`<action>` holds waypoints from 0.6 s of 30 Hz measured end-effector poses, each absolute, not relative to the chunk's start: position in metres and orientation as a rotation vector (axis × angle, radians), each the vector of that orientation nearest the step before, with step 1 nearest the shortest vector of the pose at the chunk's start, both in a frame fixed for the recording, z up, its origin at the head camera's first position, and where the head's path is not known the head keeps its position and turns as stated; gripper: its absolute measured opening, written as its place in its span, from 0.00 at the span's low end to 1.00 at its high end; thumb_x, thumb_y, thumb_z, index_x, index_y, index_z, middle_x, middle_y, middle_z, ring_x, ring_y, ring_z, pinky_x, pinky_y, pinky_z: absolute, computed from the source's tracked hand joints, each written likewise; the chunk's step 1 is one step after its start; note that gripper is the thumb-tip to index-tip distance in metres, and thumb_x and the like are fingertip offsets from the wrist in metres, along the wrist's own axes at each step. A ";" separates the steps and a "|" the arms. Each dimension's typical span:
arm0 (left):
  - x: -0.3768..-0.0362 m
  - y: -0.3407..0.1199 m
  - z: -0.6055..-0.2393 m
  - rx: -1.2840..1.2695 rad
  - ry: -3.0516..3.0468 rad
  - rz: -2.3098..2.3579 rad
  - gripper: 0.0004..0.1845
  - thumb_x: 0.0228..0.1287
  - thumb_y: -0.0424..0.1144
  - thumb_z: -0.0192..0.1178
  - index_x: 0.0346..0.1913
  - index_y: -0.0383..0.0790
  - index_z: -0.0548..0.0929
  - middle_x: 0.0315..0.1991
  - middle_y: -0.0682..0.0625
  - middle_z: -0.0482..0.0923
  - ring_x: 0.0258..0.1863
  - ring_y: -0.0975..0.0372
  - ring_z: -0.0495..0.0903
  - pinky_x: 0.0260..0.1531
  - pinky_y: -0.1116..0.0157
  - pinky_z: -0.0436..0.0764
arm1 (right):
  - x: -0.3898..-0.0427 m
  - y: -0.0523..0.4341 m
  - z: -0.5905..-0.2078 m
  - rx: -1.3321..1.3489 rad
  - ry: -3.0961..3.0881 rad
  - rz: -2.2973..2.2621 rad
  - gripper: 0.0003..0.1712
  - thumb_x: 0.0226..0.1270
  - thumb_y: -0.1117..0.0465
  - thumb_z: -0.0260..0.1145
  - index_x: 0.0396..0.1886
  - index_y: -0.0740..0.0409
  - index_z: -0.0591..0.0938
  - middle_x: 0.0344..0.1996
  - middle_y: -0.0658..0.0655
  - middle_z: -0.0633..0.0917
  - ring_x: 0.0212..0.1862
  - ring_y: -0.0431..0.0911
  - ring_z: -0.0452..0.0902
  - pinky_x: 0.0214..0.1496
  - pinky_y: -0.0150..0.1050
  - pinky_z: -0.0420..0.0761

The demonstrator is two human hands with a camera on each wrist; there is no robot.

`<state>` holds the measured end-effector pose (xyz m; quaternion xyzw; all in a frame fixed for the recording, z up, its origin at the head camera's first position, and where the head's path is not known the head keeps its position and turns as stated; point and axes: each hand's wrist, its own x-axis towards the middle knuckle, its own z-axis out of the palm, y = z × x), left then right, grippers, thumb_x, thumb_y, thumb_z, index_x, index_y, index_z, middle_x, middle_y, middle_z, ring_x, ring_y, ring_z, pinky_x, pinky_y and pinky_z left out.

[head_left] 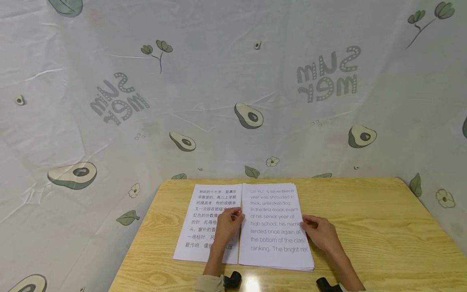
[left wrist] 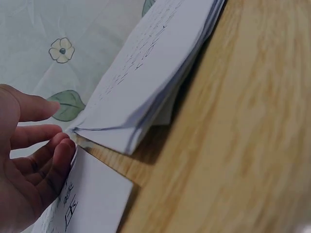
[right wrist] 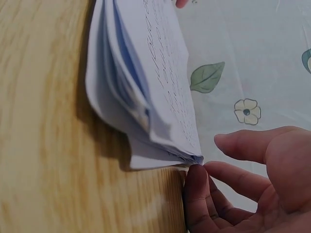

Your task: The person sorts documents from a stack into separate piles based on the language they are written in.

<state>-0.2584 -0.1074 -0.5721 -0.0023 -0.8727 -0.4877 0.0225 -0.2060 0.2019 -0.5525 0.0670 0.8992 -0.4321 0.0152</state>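
A stack of printed paper sheets (head_left: 275, 259) with English text on top lies on the table, its layers fanned slightly apart along the near edge. Left of it is a paper sheet (head_left: 186, 243) with Chinese text. My left hand (head_left: 229, 225) reaches over this sheet, fingertips at the stack's left edge. At the stack's right edge, the fingertips of my right hand (head_left: 322, 234) touch the paper from the side. In both wrist views the thumb stands apart from the bent fingers, with no paper pinched between them.
The wood-grain table (head_left: 372, 227) extends to both sides of the papers. Behind it hangs a pale cloth (head_left: 219, 89) printed with avocados, leaves and flowers. Black devices (head_left: 232, 280) are worn at both wrists.
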 end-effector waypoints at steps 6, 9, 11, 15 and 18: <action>-0.257 -0.106 -0.573 -0.053 -2.747 -1.396 0.17 0.68 0.37 0.72 0.57 0.35 0.90 0.40 0.51 0.84 0.37 0.65 0.78 0.37 0.71 0.78 | -0.205 0.199 -0.549 0.176 2.829 -1.311 0.26 0.77 0.59 0.67 0.67 0.71 0.81 0.56 0.69 0.88 0.55 0.59 0.85 0.49 0.42 0.82; -0.256 -0.105 -0.571 -0.069 -2.759 -1.376 0.17 0.67 0.37 0.72 0.56 0.35 0.91 0.39 0.50 0.83 0.37 0.64 0.77 0.36 0.70 0.76 | -0.205 0.198 -0.548 0.174 2.830 -1.304 0.26 0.78 0.59 0.67 0.68 0.71 0.81 0.57 0.71 0.87 0.55 0.59 0.85 0.49 0.44 0.81; -0.255 -0.105 -0.569 -0.078 -2.761 -1.375 0.17 0.67 0.37 0.72 0.56 0.35 0.90 0.39 0.50 0.83 0.37 0.64 0.76 0.36 0.70 0.76 | -0.204 0.197 -0.547 0.175 2.835 -1.299 0.26 0.77 0.59 0.67 0.68 0.71 0.81 0.58 0.71 0.86 0.56 0.59 0.85 0.50 0.44 0.81; -0.254 -0.104 -0.568 -0.091 -2.754 -1.377 0.18 0.68 0.38 0.72 0.58 0.35 0.90 0.41 0.49 0.84 0.37 0.64 0.77 0.36 0.70 0.76 | -0.203 0.195 -0.545 0.174 2.847 -1.305 0.26 0.77 0.59 0.68 0.67 0.71 0.82 0.60 0.74 0.85 0.56 0.60 0.85 0.50 0.46 0.82; -0.254 -0.104 -0.568 -0.094 -2.751 -1.372 0.19 0.68 0.38 0.71 0.59 0.35 0.89 0.42 0.49 0.85 0.37 0.64 0.78 0.36 0.71 0.78 | -0.201 0.194 -0.544 0.169 2.864 -1.310 0.26 0.76 0.61 0.68 0.67 0.71 0.82 0.62 0.75 0.83 0.56 0.61 0.85 0.50 0.47 0.83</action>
